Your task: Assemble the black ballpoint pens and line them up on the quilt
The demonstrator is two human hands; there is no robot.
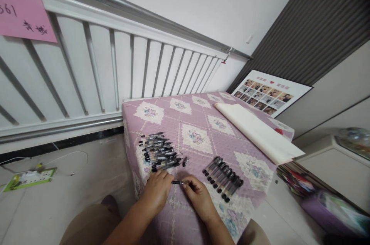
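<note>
A dark pen (177, 182) spans the gap between my hands, low over the purple patterned cover. My left hand (157, 191) is closed around one end of it, hiding that part. At the other end, the thumb and fingertips of my right hand (199, 197) pinch the pen's tip. Beyond my left hand lies a loose pile of black pens (158, 150), their ends pointing left and right. A small dark piece, seemingly a pen cap (185, 161), rests beside the pile. To the right, several capped pens (222, 177) lie side by side in a slanted row.
The cover (164, 116) lies over a low bed or table against a white radiator (138, 64). A folded cream sheet (254, 129) stretches along the right side. A framed photo board (266, 93) leans behind. A power strip (31, 177) with cables sits on the floor at left.
</note>
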